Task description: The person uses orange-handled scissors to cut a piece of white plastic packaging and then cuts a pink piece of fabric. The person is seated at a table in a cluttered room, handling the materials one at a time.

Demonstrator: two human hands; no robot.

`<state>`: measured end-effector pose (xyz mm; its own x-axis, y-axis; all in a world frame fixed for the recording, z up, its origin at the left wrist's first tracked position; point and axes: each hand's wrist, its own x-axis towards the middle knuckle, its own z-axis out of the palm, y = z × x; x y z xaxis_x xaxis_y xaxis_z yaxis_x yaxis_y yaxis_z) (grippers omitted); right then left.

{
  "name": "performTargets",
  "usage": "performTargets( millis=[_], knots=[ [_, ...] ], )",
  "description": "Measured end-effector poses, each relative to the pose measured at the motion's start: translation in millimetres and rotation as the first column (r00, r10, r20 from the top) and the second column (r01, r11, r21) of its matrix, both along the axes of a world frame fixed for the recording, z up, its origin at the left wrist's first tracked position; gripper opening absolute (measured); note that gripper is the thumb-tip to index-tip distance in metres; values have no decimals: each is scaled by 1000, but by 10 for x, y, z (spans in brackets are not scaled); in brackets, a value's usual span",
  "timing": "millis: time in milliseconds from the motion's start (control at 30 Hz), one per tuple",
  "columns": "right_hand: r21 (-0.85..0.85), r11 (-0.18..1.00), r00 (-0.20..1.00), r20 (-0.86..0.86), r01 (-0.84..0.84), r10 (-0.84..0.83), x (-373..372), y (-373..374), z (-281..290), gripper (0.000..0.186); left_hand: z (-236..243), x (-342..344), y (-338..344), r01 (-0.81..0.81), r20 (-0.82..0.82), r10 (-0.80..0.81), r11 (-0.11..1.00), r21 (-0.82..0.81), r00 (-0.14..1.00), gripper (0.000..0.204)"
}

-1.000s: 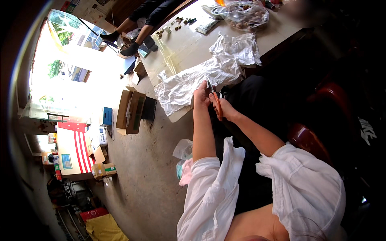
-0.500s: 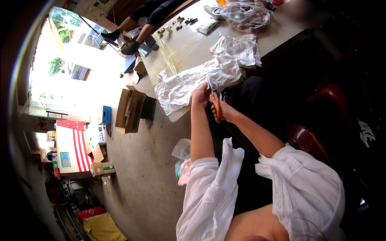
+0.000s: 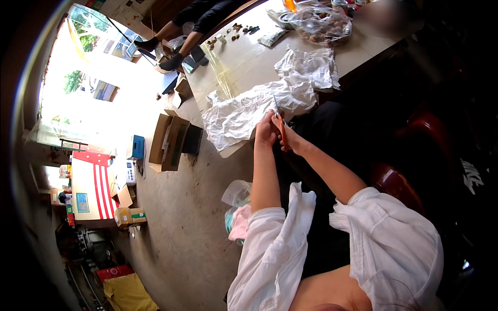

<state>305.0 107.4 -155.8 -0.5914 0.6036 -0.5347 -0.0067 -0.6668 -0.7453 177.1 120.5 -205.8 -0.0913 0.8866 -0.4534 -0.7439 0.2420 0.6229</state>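
Note:
A crumpled white sheet of cloth or paper lies across the near edge of the pale table. My right hand is closed round orange-handled scissors, whose metal blades reach into the white material. Just left of the scissors, my left hand has its fingers closed on the edge of that material, close beside my right hand. Both forearms rise from the lower edge, over dark fabric.
Another person's legs are at top, near a phone-sized dark object. A filled plastic bag, packet and small brown items share the table. An open cardboard box and pink cloth are on the floor. A red chair stands right.
The view has shifted slightly, with the table now a little lower and righter. Both hands have moved slightly together, still holding the scissors and white material.

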Motion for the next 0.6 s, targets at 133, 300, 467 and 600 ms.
performTargets(
  millis=[133,300,467,600],
  knots=[
    [21,999,999,7,40,-40,-14,44,82,73,42,-8,-46,55,-31,-54,997,48,998,17],
    [24,998,995,77,56,-58,-123,85,-207,70,6,-45,-35,39,-119,-36,999,30,992,30],
    [284,950,986,61,133,-156,-96,118,-308,64,119,66,-48,-70,-154,63,997,-41,986,25],
    [213,961,985,-25,174,-172,-113,107,-351,59,86,24,-105,-7,-177,3,1000,-23,984,22]
  ],
)
